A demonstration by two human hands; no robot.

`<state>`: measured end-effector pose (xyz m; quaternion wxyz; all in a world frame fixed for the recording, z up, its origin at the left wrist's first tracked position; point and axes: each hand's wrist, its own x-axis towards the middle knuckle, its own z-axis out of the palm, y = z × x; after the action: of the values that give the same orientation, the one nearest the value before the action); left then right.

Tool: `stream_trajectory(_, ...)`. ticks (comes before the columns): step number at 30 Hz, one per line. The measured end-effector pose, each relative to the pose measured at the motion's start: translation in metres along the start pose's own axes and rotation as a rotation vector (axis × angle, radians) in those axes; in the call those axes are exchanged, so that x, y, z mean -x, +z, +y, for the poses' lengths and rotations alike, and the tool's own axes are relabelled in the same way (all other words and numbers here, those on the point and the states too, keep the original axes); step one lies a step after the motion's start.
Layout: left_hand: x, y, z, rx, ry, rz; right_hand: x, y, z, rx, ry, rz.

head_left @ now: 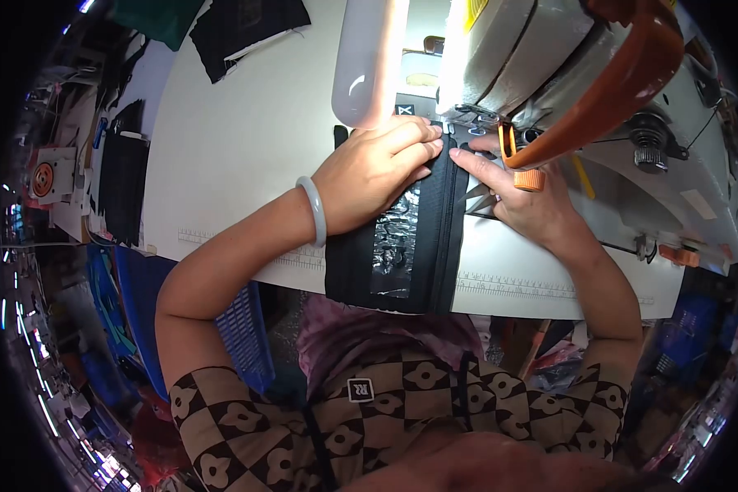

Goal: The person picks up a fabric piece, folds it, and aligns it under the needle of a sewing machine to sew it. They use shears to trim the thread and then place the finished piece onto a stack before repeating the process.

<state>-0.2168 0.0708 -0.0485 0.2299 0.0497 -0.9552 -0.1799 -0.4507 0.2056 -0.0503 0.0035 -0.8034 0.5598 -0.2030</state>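
A black fabric piece (353, 266) with a zipper and a shiny black strip (394, 246) lies under the sewing machine head (508, 57) and reaches the table's front edge. My left hand (381, 168), wearing a pale bangle, presses on it with fingers together and curled beside the zipper, close to the needle area. Across the zipper, my right hand (533, 201) has its thumb and forefinger closed at the fabric's right edge; the forefinger is partly behind the machine. Grey pointed blades (477, 198) show beneath that palm, their handles hidden.
A bright tube lamp (369, 66) hangs left of the machine head. An orange lever (623, 82) arches over my right hand. Another black fabric piece (246, 33) lies at the back left, and a dark stack (123, 180) beyond the table's left edge. A blue basket (242, 336) stands below.
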Motion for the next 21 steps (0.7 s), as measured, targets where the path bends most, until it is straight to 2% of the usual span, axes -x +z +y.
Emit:
stream_trajectory(5, -0.002, 0.004, 0.006, 0.007, -0.104, 0.017, 0.000, -0.003, 0.000, -0.030, -0.035, 0.042)
stream_trajectory(10, 0.007, -0.002, 0.016, -0.065, -0.111, 0.019, -0.005, -0.007, -0.004, -0.052, -0.067, 0.035)
stream_trajectory(13, 0.028, -0.016, 0.058, -0.029, -0.123, -0.044, -0.004, -0.008, -0.006, -0.042, -0.046, 0.038)
stream_trajectory(15, 0.035, -0.013, 0.066, -0.013, -0.141, -0.104, -0.003, -0.008, -0.006, 0.000, -0.047, 0.021)
stream_trajectory(17, 0.040, -0.011, 0.069, 0.006, -0.184, -0.205, -0.004, -0.009, -0.005, 0.021, -0.055, 0.013)
stream_trajectory(21, 0.029, -0.012, 0.050, -0.036, -0.158, -0.208, -0.004, -0.013, -0.004, 0.032, -0.042, 0.034)
